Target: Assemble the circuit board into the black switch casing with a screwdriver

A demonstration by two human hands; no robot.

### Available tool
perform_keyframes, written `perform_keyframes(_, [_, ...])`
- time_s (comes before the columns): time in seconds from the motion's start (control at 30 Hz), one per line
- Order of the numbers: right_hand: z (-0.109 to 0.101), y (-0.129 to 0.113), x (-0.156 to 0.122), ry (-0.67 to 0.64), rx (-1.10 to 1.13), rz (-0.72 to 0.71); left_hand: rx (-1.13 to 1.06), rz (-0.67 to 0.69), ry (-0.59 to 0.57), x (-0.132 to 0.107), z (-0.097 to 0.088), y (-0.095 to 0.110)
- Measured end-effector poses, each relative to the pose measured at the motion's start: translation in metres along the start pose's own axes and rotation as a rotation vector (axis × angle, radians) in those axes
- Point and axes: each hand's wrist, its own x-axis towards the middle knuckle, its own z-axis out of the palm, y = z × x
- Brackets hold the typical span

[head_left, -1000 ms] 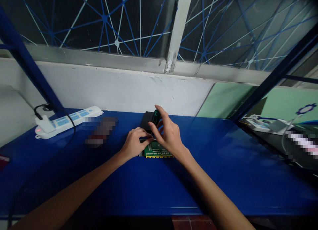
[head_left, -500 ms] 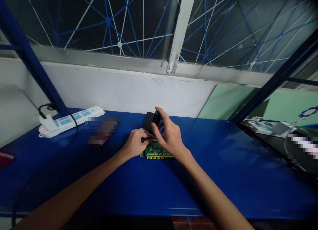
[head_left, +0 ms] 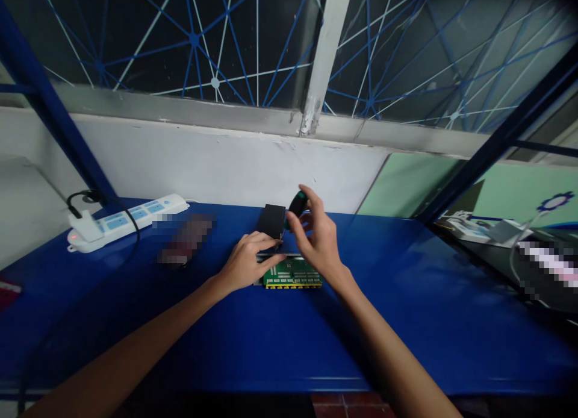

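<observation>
My right hand (head_left: 320,234) is closed around a screwdriver (head_left: 297,205) with a black and green handle, tilted, its shaft pointing down and left. Its tip is near my left fingertips, too small to make out exactly. My left hand (head_left: 247,260) has its thumb and fingers on either side of the thin metal edge of a case (head_left: 295,256), gripping it. In front of that edge lies a green circuit board (head_left: 293,272) with a row of yellow-edged ports along its near side. A black box-like part (head_left: 271,218) is just behind my left fingers.
A white power strip (head_left: 130,219) with a plugged-in adapter and black cable lies at the left. A blurred-out flat object (head_left: 187,240) rests beside it. Blue frame posts flank the blue table (head_left: 271,346). Electronics and cables (head_left: 542,261) sit at the right edge.
My right hand has moved up and right with the screwdriver, away from my left fingers. My left thumb and fingers have spread slightly apart, and more of the circuit board shows.
</observation>
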Motion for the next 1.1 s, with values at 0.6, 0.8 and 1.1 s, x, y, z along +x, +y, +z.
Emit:
perform_keyframes(0.6, [-0.030,0.109,0.009,-0.559,-0.629,0.470,0.216,0.204,-0.306,-0.011,0.007,0.012])
perform_keyframes(0.8, [-0.025,0.114,0.006,-0.584,-0.659,0.465,0.133,0.162,-0.241,-0.008,0.001,0.016])
perform_keyframes(1.1, [-0.043,0.101,0.013,-0.369,-0.689,0.439,-0.212,-0.093,-0.025,0.000,-0.006,0.011])
